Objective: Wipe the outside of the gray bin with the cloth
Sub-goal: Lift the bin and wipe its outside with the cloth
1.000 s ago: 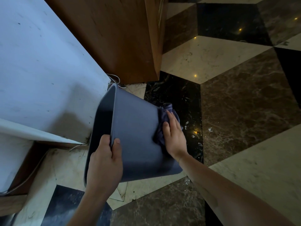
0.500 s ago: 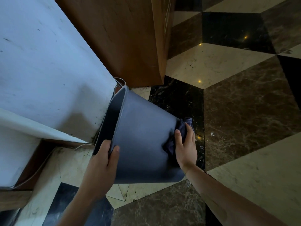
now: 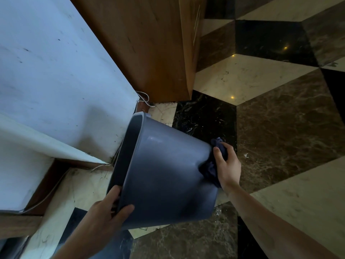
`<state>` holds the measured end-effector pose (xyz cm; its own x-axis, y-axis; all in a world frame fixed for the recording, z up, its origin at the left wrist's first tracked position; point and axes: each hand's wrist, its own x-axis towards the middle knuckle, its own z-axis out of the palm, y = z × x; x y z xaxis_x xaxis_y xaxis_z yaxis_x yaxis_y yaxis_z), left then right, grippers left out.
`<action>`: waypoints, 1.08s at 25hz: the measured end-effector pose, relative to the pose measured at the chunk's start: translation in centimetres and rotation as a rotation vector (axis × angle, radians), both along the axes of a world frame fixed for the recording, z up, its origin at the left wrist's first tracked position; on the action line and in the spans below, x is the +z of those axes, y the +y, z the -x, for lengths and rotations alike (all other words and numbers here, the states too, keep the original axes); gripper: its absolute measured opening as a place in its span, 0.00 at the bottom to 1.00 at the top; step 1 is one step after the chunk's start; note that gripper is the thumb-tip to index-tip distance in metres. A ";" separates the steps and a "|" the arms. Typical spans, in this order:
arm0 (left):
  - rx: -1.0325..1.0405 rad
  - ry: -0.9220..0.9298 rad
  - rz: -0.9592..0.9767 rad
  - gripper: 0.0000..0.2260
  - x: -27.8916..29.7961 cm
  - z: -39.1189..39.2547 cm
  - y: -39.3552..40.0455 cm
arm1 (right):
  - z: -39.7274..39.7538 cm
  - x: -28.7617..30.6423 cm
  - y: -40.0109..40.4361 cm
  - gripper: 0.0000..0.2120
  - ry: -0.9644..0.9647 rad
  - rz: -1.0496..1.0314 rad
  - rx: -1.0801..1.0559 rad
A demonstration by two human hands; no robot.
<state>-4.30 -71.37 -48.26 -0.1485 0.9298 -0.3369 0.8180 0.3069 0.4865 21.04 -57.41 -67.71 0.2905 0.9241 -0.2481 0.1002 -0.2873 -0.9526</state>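
The gray bin [image 3: 164, 172] is tilted on its side above the floor, its open mouth facing left and its base pointing right. My left hand [image 3: 104, 215] grips the near part of its rim, thumb on the outer wall. My right hand [image 3: 226, 165] presses a crumpled dark blue cloth [image 3: 214, 165] against the bin's outer wall near the base edge. Part of the cloth is hidden under my palm.
A white bed or mattress side [image 3: 56, 90] rises at the left, close to the bin's mouth. A wooden cabinet [image 3: 149, 45] stands behind. White cables [image 3: 143, 99] lie at its foot. Patterned marble floor [image 3: 280, 128] stretches to the right.
My right hand has slid the cloth along the bin's wall toward its base. The bin has tipped and turned slightly, and the view has shifted a little.
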 end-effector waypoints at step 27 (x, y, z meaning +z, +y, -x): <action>-0.113 0.083 -0.430 0.18 3.3 -6.7 11.4 | -0.3 2.6 -1.2 0.14 0.120 -0.034 -0.279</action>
<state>2.35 -59.98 -44.98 -0.0480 0.9946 0.0922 0.8763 -0.0024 0.4818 21.37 -58.60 -65.07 0.5053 0.8210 -0.2658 -0.0917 -0.2552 -0.9625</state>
